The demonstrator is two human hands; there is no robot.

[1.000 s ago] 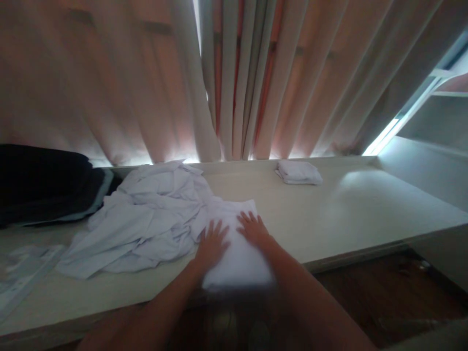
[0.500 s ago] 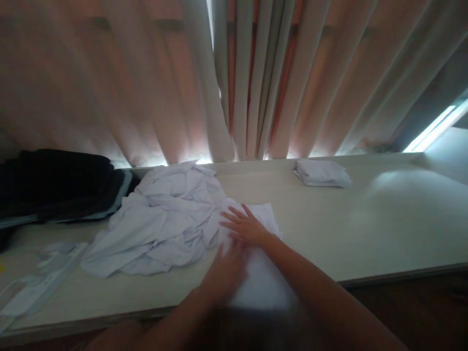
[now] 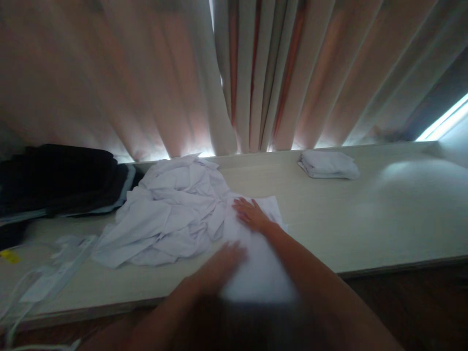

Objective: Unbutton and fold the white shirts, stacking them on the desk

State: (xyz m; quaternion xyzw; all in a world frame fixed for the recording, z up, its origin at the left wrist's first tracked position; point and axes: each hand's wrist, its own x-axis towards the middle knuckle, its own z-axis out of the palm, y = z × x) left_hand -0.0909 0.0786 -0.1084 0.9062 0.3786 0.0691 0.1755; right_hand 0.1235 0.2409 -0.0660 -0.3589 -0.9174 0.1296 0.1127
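Note:
A white cloth (image 3: 256,268) lies flat in front of me, reaching the front edge of the pale tabletop (image 3: 321,214). My right hand (image 3: 251,214) rests flat on its upper part with fingers spread. Over the cloth's left side is my left hand (image 3: 228,261), blurred by motion, its fingers stretched out and nothing seen in them; whether it touches the cloth I cannot tell. A crumpled heap of white fabric (image 3: 171,209) lies directly to the left, against the flat cloth.
A folded white cloth (image 3: 329,165) sits at the back right. Dark folded clothes (image 3: 62,178) are stacked at the far left. A white power strip (image 3: 47,282) with cables lies front left, near a yellow item (image 3: 9,256). Curtains (image 3: 175,78) hang behind.
My left hand has moved slightly down and left, away from my right hand. My right hand stays on the cloth's upper part, its fingers closer together. The view has shifted a little.

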